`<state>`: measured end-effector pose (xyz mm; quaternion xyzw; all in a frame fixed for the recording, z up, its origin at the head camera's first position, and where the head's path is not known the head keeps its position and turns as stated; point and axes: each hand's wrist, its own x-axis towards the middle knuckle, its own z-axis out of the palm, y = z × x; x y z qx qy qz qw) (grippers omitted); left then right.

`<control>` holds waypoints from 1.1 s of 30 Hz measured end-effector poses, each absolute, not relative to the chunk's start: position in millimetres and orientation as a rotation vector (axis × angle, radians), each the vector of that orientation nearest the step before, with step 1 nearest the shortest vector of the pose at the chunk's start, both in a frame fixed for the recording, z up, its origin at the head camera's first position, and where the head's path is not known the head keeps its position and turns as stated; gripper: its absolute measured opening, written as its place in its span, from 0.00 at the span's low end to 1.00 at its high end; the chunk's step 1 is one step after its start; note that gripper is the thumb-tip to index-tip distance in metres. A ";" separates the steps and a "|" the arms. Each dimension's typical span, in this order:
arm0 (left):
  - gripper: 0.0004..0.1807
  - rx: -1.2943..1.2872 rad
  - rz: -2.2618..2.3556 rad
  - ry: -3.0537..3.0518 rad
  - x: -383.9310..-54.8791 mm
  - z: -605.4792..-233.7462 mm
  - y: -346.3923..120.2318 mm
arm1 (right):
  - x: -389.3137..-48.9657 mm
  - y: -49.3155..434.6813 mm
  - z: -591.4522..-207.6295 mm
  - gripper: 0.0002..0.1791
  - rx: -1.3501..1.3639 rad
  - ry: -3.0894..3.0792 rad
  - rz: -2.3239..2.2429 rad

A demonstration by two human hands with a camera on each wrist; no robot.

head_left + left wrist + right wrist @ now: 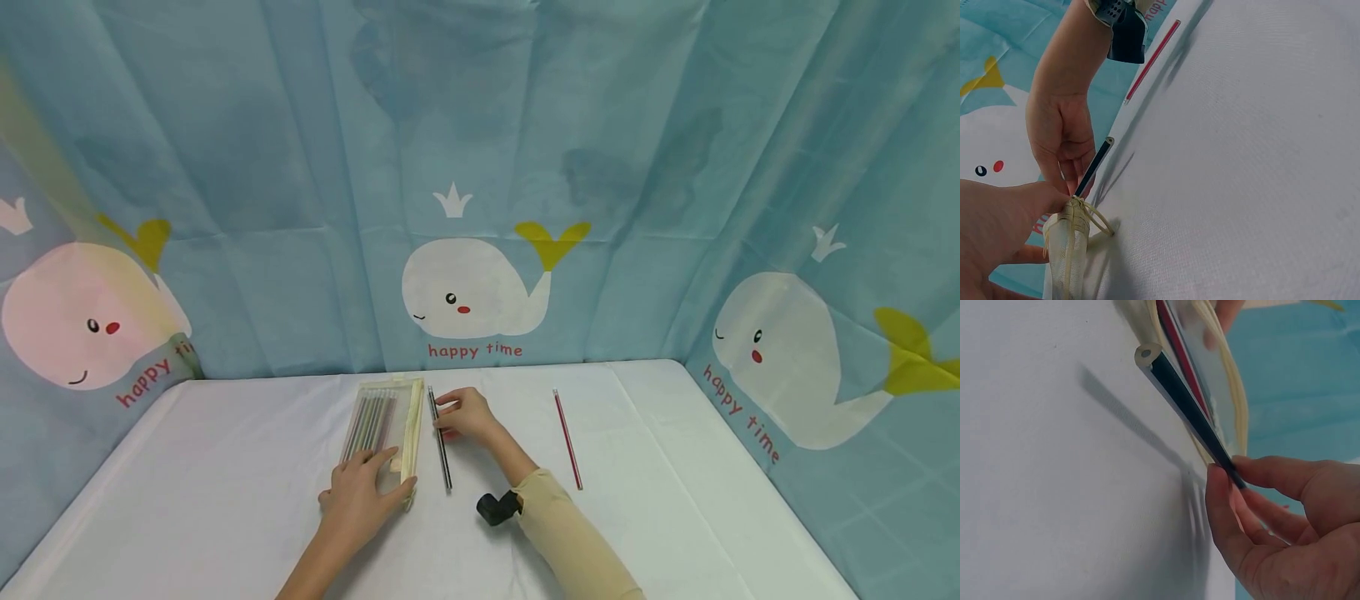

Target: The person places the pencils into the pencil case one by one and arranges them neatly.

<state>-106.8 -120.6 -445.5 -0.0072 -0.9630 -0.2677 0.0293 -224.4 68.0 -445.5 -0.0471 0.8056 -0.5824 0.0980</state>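
A dark pencil [440, 442] is pinched between the thumb and fingers of my right hand [467, 414], just right of a pencil pouch. In the right wrist view the pencil [1188, 409] slants upward with its flat end toward the camera. The clear pouch [405, 400] has cream edges, and several pencils show inside it. My left hand [358, 492] grips the pouch's near end, thumb on the right edge and fingers over the top. The left wrist view shows this thumb [1054, 199] against the pouch's cream end [1066, 250]. In the right wrist view, the pouch's side [1235, 394] gapes, showing a red pencil.
A red pencil [567, 439] lies alone on the white-covered table [675, 500], to the right of the right hand. A black wrist camera [497, 508] sits at the right sleeve's cuff. A blue whale-printed curtain [637, 292] hangs behind the table and along its sides.
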 end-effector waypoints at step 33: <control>0.34 -0.018 -0.850 -2.990 -107.6 -445.5 -122.6 | -231.5 35.4 -453.9 0.24 -0.031 2.134 -1.923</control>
